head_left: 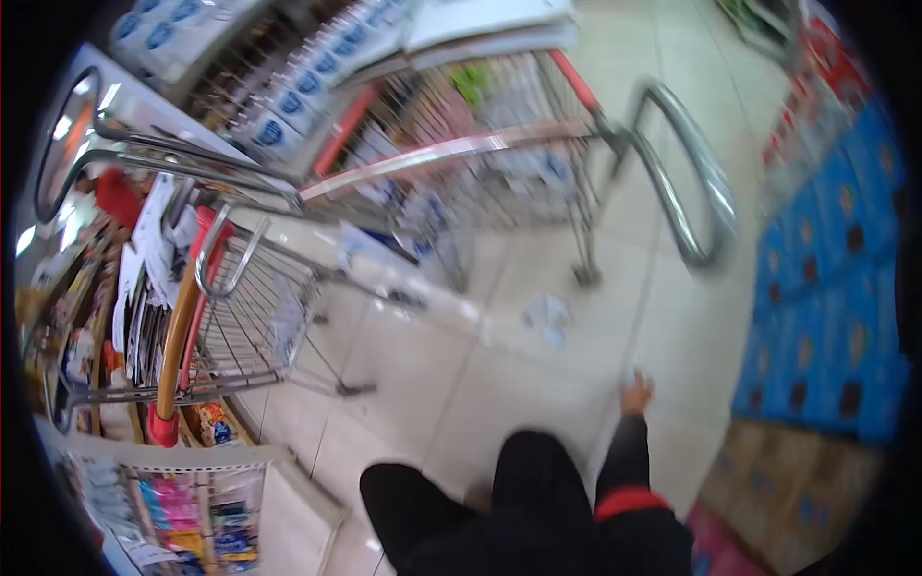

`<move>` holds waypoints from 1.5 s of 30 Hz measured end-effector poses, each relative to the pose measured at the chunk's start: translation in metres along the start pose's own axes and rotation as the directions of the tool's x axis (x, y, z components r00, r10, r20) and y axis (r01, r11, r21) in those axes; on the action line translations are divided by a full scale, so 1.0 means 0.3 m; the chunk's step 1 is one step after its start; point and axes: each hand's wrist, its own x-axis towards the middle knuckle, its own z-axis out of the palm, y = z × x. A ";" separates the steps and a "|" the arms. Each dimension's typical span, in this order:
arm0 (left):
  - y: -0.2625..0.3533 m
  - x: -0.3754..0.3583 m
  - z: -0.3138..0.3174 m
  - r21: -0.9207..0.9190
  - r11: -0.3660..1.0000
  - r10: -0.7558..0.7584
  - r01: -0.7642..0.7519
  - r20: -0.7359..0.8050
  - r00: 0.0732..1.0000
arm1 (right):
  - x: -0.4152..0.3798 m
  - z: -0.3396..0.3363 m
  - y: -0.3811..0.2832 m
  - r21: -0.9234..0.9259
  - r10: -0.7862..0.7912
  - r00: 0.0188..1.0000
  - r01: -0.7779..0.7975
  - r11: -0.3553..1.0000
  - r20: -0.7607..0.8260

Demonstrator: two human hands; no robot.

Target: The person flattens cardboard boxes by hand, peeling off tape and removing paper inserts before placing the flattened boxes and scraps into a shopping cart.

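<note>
My right hand (637,395) reaches forward over the tiled floor (523,384), in a dark sleeve with a red band (629,503). Its fingers look stretched out and slightly apart, with nothing visible in them, though the picture is blurred. A crumpled piece of clear, whitish plastic (548,318) lies on the tiles, ahead and to the left of that hand and apart from it. My left hand does not show. My dark-clad knees (538,470) are bent at the bottom of the view.
Two metal shopping carts stand ahead: one (519,134) with a red-and-silver handle and goods inside, another (250,317) at left with papers. Blue packs (831,278) are stacked at right above brown cartons (792,480). Shelves (72,317) line the left, with a hanging-packet rack (197,509) nearer.
</note>
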 end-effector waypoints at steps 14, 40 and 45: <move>-0.182 0.022 -0.429 0.622 0.763 0.259 -0.173 -0.049 0.965 | 0.215 0.295 -0.605 0.265 -0.426 0.876 0.366 0.892 0.225; -0.007 0.300 -0.004 0.381 0.759 0.337 -0.528 0.464 0.819 | 0.104 -1.456 -1.619 0.516 -0.227 0.820 0.519 0.681 -0.525; 0.356 0.487 0.363 -0.022 0.994 -0.099 0.104 0.168 0.981 | 0.298 -1.289 -1.611 0.396 -0.206 0.969 0.243 0.886 -0.134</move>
